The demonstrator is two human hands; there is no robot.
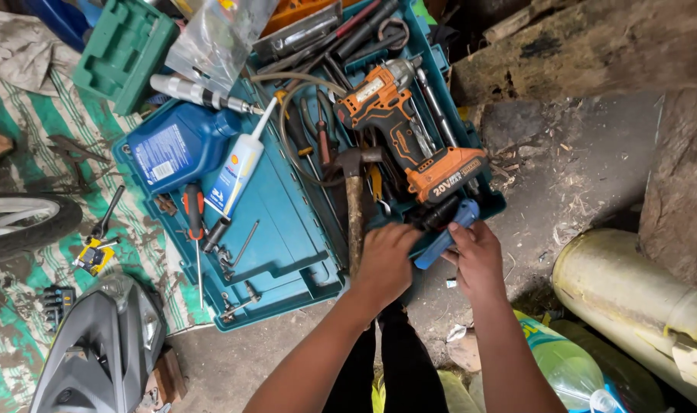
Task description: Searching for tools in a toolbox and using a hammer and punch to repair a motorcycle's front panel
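Blue-handled tool (444, 233) lies gripped in right hand (478, 264) fingers; left hand (385, 264) fingers curl on toolbox (287, 229) rim.

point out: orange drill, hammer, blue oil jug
orange drill (394, 126), head view, on the grip below the motor body.
hammer (354, 203), head view, on the wooden handle under the head.
blue oil jug (176, 145), head view, on the front face by the label.

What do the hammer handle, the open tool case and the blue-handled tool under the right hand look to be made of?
Hammer handle: looks like wood, brown, worn and stained. Tool case: moulded teal plastic, matte and dirty, with shaped recesses. Blue-handled tool at the right hand: smooth blue grip, probably plastic or rubber; the look leaves it open.
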